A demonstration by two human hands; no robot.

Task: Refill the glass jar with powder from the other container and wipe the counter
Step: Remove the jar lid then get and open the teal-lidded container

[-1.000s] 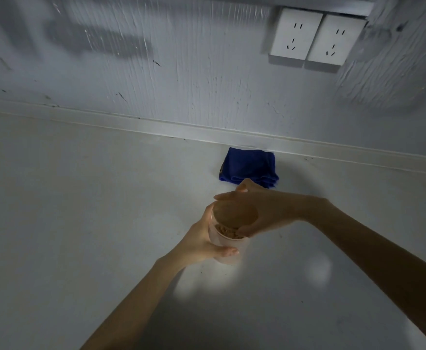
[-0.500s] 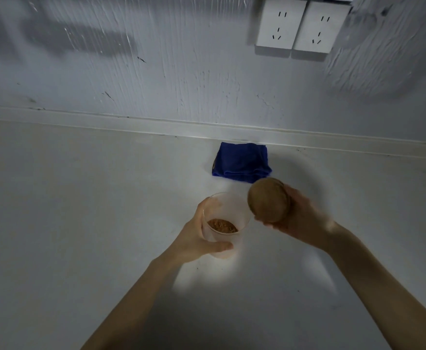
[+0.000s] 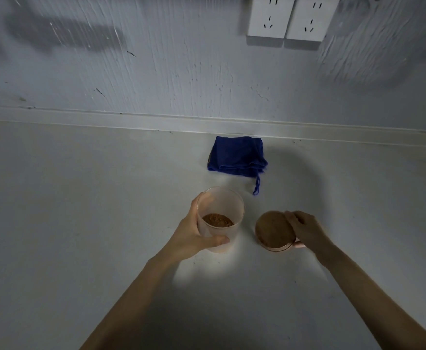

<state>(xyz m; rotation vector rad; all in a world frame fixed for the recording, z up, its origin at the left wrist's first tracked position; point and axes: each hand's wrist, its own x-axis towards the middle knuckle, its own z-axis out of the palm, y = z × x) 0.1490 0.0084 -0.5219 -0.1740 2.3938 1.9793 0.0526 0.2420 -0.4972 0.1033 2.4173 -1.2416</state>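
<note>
I see the jar [image 3: 220, 218] upright on the counter [image 3: 80, 210], left hand [image 3: 194, 238] wrapped around it, powder [image 3: 217, 220] low inside. Right hand [image 3: 305, 229] fingers grip the lid [image 3: 273, 229] just beside. Cloth [image 3: 237, 156] lies behind, near the wall [image 3: 181, 72]; open counter lies left.

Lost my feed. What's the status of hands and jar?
Left hand grips open jar, little powder inside. Right hand holds lid at counter, beside jar. Blue cloth behind, untouched. Nothing in the way.
</note>
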